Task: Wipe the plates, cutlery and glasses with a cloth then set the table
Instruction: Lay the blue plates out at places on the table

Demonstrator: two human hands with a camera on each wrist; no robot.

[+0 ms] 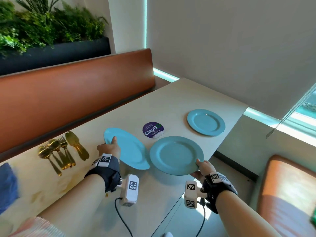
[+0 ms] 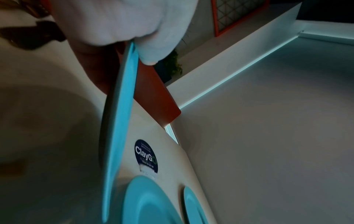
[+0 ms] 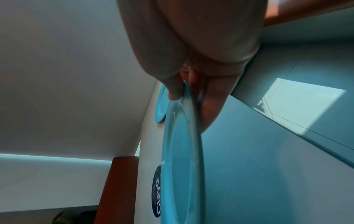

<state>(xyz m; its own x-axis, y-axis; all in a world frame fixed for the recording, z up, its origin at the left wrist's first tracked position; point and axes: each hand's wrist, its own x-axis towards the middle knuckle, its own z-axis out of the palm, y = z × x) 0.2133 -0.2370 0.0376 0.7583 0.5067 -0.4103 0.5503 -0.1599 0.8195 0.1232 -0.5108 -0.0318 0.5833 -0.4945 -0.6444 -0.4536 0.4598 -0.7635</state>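
My left hand [image 1: 109, 147] pinches the rim of a tilted turquoise plate [image 1: 126, 147], thumb on its upper face; the left wrist view shows this plate [image 2: 122, 115] edge-on under the thumb. My right hand [image 1: 202, 167] grips the near right rim of a second turquoise plate [image 1: 176, 154], held above the table's right edge, thumb on top and fingers under it [image 3: 184, 136]. A third turquoise plate [image 1: 206, 122] lies flat further along the table [image 1: 89, 170]. Gold cutlery [image 1: 63, 151], spoons, forks and knives, lies in a bunch to the left. A blue cloth [image 1: 7, 187] sits at the far left edge.
A round purple ClayGo sticker [image 1: 153, 130] is on the table between the plates. An orange bench back [image 1: 68, 96] runs along the far side, with a planter [image 1: 51, 31] behind it. An orange seat [image 1: 289, 189] is at the right, beyond the table edge.
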